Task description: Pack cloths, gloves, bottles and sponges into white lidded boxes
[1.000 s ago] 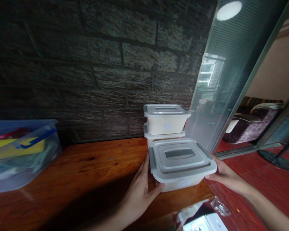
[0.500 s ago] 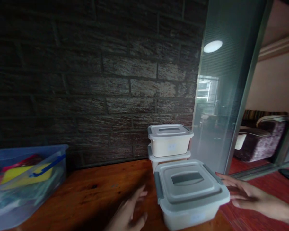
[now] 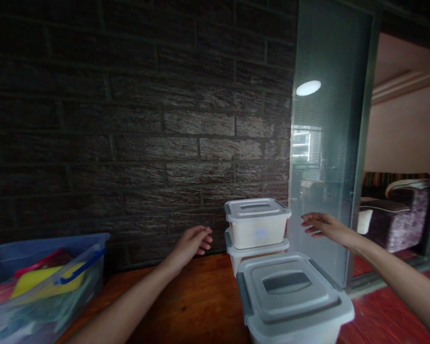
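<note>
Two white storage boxes with grey lids stand stacked against the wall: an upper box (image 3: 258,231) on a lower box (image 3: 260,251). In front of them is a larger-looking storage box (image 3: 290,310) with a pale grey lid, dark side clips and a dark handle. My left hand (image 3: 193,242) is in the air left of the upper box, fingers loosely bent, holding nothing. My right hand (image 3: 321,227) is raised to the right of that box, its fingers apart and nothing in them. Neither hand touches a box.
At the left, a clear blue-tinted plastic bin (image 3: 105,263) holds yellow, red and greenish things. The wooden table (image 3: 200,306) meets a dark brick wall (image 3: 139,143). A glass door panel (image 3: 322,191) and a sofa (image 3: 408,220) are on the right.
Both hands have risen and moved forward, from beside the front box to either side of the upper stacked box. The view has tilted up slightly, so everything sits lower in the frame.
</note>
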`<state>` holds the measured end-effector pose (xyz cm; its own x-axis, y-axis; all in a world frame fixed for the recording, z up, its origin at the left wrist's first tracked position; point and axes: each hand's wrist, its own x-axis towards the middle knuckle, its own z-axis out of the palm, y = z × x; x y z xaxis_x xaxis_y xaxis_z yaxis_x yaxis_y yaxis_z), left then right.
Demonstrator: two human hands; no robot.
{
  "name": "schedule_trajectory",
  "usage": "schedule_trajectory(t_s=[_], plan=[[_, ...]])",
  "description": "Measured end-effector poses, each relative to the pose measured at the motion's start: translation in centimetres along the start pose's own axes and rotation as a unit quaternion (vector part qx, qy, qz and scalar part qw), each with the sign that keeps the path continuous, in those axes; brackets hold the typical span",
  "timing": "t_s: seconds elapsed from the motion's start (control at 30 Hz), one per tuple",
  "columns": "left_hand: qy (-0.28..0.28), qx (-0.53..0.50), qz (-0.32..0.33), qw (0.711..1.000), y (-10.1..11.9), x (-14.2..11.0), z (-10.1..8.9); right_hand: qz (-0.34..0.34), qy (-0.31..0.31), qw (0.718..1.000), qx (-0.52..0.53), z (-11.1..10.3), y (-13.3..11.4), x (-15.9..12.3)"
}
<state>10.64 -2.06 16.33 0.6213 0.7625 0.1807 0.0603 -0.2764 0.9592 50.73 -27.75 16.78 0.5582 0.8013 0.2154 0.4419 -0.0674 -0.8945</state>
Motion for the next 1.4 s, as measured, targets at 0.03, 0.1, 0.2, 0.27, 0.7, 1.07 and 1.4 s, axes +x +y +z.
schedule_trajectory(t_s=[0.03,0.1,0.2,0.27,0.7,1.07,1.4], plan=[[0.003,-0.001,-0.001,1.000,0.6,0.9,0.3,0.000,0.008,1.000,-0.006,0.4,-0.6,1.1],[0.003,-0.001,-0.008,1.000,1.5,2.7,0.9,0.005,0.025,0.999,-0.019,1.2,-1.6,3.2],[0.002,0.007,-0.031,0.999,2.4,5.2,2.1,0.024,0.041,0.998,-0.048,2.1,-3.0,6.1],[0.002,0.016,-0.046,0.999,2.9,6.6,3.0,0.039,0.045,0.996,-0.070,2.6,-3.7,7.6],[-0.006,0.070,-0.089,0.994,3.3,9.0,5.7,0.055,-0.001,0.992,-0.111,5.6,-4.5,10.5],[-0.020,0.071,-0.104,0.992,2.9,10.0,6.9,0.046,-0.001,0.994,-0.098,5.9,-4.4,9.8],[-0.013,0.061,-0.058,0.996,6.1,9.1,6.3,0.032,0.010,0.993,-0.117,5.6,-6.7,8.6]])
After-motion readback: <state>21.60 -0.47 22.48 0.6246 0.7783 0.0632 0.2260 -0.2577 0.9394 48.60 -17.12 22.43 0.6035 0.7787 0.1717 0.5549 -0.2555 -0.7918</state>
